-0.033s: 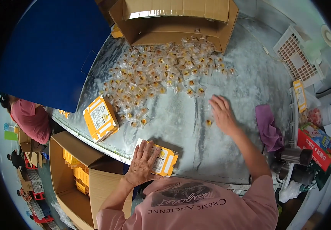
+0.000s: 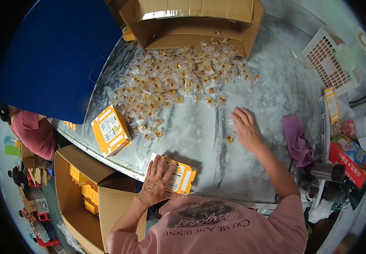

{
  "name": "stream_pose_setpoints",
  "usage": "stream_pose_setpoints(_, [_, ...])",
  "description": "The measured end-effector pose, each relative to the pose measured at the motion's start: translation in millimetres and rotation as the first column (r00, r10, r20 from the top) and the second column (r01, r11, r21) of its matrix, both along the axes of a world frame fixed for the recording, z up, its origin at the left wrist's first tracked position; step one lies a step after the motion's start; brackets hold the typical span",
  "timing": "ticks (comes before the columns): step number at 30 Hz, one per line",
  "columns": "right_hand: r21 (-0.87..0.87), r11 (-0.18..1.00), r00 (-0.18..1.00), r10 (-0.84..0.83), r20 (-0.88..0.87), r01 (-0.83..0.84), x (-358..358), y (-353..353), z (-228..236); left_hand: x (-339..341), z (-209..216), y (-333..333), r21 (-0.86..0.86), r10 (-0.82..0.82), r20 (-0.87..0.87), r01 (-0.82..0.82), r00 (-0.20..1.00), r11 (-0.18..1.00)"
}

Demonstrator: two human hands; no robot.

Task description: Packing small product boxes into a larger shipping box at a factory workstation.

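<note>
My left hand [image 2: 157,178] lies flat across a yellow and white carton [image 2: 186,180] at the table's near edge, fingers stretched over its top. Farther right, my right hand [image 2: 245,127] hovers over or rests on the grey tabletop, open, its fingers stretched out. Just left of its palm is one small clear packet [image 2: 229,139] with a yellow-brown centre. Beyond both hands spreads a wide heap of similar clear packets [image 2: 178,76]. Another yellow and white carton [image 2: 111,130] sits at the heap's left side, by the table edge.
An open cardboard box [image 2: 200,38] lies on its side behind the heap. Below the left edge stands a large carton [image 2: 75,203] holding yellow boxes. A purple cloth [image 2: 296,142] lies to the right, near a white plastic basket [image 2: 329,63]. A blue panel [image 2: 60,55] rises at far left.
The single packet beside my right hand has shifted slightly toward me and to the left. Both hands stay almost where they were.
</note>
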State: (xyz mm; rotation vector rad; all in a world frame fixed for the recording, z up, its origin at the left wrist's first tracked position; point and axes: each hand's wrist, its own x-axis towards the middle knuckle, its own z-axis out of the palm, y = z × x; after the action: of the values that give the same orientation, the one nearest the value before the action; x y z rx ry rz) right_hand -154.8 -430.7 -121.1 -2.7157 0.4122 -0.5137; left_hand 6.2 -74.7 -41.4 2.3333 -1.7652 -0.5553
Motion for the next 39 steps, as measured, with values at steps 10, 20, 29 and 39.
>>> stream_pose_setpoints(10, [0.073,0.996,0.998,-0.059,0.031,0.057,25.4,3.0,10.0,-18.0,-11.5,20.9,-0.138,0.192,0.119,-0.175,0.974,0.975])
stream_pose_setpoints(20, [-0.058,0.996,0.998,0.066,-0.023,-0.067,93.6,-21.4,-16.5,-18.5,-22.6,16.4,-0.168,0.203,0.049,-0.192,0.978,0.967])
stream_pose_setpoints(29, [0.27,0.963,0.992,-0.056,0.109,0.025,8.1,-26.4,-0.3,-16.6,-21.6,15.0,-0.201,0.232,0.048,-0.218,0.972,0.955])
stream_pose_setpoints(39, [-0.078,0.929,0.913,-0.338,0.23,0.363,67.3,-146.8,-14.4,-22.9,-23.2,13.6,-0.189,0.215,0.08,-0.197,0.973,0.962])
